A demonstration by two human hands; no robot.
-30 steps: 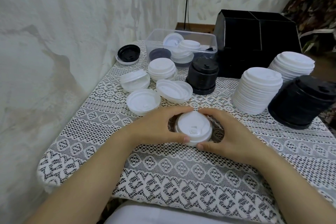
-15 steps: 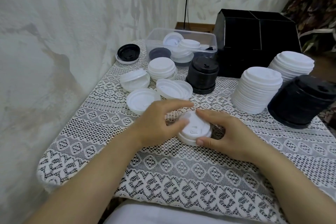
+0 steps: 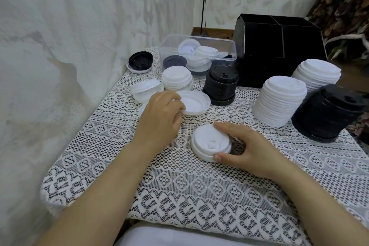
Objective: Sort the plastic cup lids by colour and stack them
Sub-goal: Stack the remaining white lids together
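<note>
White lids (image 3: 210, 143), right hand (image 3: 249, 152) gripping rim

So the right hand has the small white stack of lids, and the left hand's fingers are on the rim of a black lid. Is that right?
Not quite. In the head view the left hand has its fingers on the rim of an upturned white lid, not a black one. The rest stands: the right hand holds the small white stack between thumb and forefinger.
</note>
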